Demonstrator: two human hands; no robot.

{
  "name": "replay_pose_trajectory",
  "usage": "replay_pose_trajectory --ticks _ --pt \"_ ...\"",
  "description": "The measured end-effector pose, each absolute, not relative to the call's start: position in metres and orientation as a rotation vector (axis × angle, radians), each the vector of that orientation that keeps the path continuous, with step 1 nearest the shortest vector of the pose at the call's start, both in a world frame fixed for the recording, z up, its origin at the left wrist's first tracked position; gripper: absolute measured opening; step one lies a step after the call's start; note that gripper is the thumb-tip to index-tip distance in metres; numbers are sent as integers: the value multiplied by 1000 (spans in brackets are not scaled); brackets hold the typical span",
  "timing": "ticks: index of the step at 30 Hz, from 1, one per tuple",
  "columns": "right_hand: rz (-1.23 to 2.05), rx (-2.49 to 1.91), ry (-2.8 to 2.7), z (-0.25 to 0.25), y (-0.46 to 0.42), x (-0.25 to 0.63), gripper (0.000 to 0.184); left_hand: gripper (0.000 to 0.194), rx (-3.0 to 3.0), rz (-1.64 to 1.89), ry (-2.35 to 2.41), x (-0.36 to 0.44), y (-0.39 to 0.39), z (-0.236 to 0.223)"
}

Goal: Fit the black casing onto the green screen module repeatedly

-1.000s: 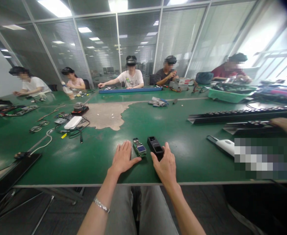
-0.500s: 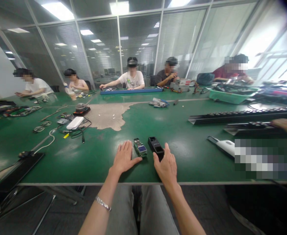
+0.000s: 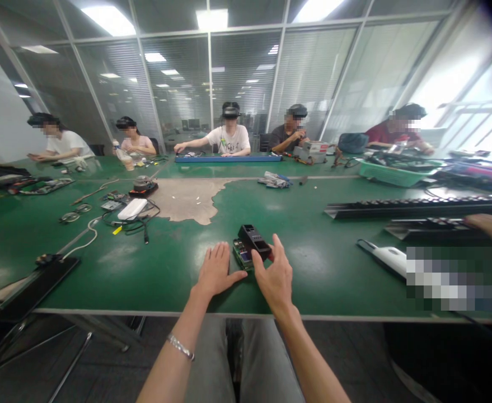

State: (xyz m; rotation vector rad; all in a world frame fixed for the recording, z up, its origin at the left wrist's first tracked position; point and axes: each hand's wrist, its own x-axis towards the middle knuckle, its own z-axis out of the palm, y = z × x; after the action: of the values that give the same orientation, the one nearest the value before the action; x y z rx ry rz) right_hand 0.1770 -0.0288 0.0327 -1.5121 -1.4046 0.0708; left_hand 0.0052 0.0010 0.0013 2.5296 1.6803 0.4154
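Holding case (image 3: pixel 254 238) tilted, partly over PCB (image 3: pixel 240 255) on worktop (image 3: pixel 333 274) | right hand (image 3: pixel 276 274) pinching case's near end | left hand (image 3: pixel 215 270) flat, thumb out by PCB, contact unclear | done, looks like: case picked up | remaining: case and PCB not joined

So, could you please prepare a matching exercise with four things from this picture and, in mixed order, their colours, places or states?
1. black housing
2. circuit board
3. basket
4. left hand

A. light green, loaded with parts
B. held in the right hand
C. palm down, fingers extended
D. partly covered from view by the black housing

Pairs: 1-B, 2-D, 3-A, 4-C
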Motion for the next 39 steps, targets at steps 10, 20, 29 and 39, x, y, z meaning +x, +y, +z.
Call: replay_pose_trajectory --ticks 10,20,29,39 --pt "66 -1591 -1523 33 -26 157 71 100 2527 416 1687 4 3 -2" --pt "55 -1591 -1585 17 -29 157 70 104 2519 431 1663 3 4 -4" --pt "91 -1619 -1639 1 -35 165 76 103 2518 437 1664 2 2 -3" --pt "154 -1499 -1599 0 -26 166 90 100 2505 444 1642 3 3 -4"
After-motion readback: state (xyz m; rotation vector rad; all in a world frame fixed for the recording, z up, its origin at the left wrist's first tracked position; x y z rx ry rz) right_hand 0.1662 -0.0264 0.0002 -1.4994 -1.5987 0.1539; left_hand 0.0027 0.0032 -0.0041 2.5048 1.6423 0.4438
